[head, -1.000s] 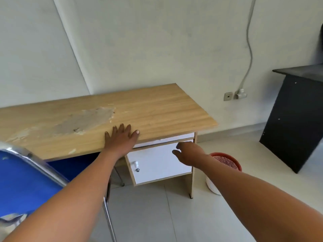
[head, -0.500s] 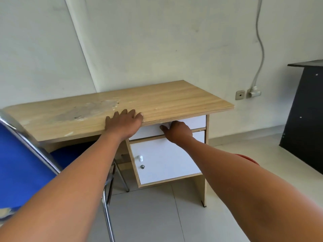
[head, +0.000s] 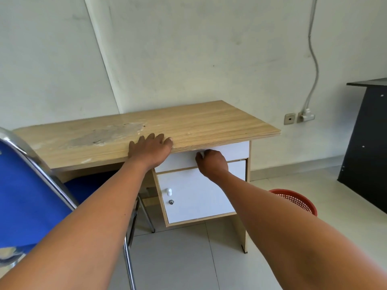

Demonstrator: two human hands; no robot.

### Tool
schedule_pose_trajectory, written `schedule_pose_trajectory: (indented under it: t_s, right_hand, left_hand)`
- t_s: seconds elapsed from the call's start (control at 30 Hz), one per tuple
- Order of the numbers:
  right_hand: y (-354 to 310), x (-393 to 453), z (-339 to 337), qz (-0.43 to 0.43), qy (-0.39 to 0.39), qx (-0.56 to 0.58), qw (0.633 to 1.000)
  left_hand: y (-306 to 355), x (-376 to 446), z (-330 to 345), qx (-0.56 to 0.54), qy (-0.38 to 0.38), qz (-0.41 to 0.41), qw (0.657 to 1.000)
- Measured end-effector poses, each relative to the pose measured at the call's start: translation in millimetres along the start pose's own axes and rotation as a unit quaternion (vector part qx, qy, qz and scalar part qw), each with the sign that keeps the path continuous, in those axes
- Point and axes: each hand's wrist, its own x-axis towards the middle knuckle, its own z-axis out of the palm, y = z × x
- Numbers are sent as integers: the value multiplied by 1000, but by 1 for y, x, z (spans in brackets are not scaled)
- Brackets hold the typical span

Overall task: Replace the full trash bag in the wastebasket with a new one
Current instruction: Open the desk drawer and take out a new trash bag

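Note:
A red mesh wastebasket (head: 298,200) stands on the floor to the right of the wooden desk (head: 199,124), partly hidden behind my right forearm; no bag shows in it from here. My left hand (head: 149,149) lies flat on the desk's front edge, fingers spread. My right hand (head: 211,162) is closed around the small white knob of the white drawer (head: 230,150) just under the desktop. The drawer front sits slightly out from the frame.
Below the drawer is a white cabinet door (head: 199,197) with a knob and lock. A blue chair (head: 31,195) with a chrome frame stands at the left. A black cabinet (head: 366,147) stands at the right. A wall socket (head: 305,117) holds a plug.
My right hand rose from beside the cabinet door to the drawer and closed on its knob. The view shifted, bringing the wastebasket back into sight. My left hand stayed on the desk edge.

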Motion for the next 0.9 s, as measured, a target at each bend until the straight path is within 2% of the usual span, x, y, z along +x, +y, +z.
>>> schedule_pose_trajectory:
  t_s: [0.5, 0.73, 0.9]
  right_hand:
    - [8, 9, 8, 1, 13, 86, 996]
    - [15, -28, 6, -14, 60, 100, 993]
    - [19, -54, -5, -15, 56, 84, 995]
  left_hand:
    - [-1, 3, 2, 6, -2, 8, 1000]
    - [0, -1, -1, -5, -9, 1, 1000]
    - [1, -6, -5, 8, -28, 7, 1000]
